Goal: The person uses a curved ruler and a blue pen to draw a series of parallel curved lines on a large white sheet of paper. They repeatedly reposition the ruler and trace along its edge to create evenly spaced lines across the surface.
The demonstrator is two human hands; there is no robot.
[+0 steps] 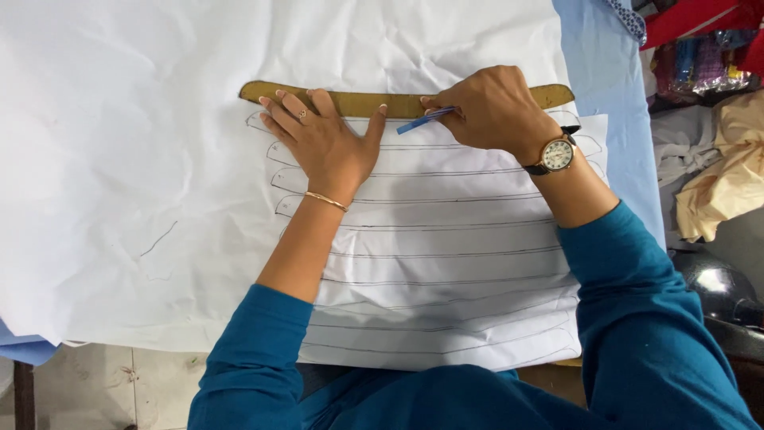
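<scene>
On the white cloth (159, 159), my left hand (322, 143) lies spread flat, pressing down the thin, stiff brown template (358, 102). My right hand (493, 107) pinches a light blue pen (426, 120) against its lower edge. The cloth is soft, apt to creep.

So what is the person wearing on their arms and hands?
Both arms have teal-blue long sleeves, pushed up from the wrists. The left hand has a small ring on one finger and a thin gold bangle at the wrist. The right hand has a wristwatch with a round pale face, gold rim and dark strap.
</scene>
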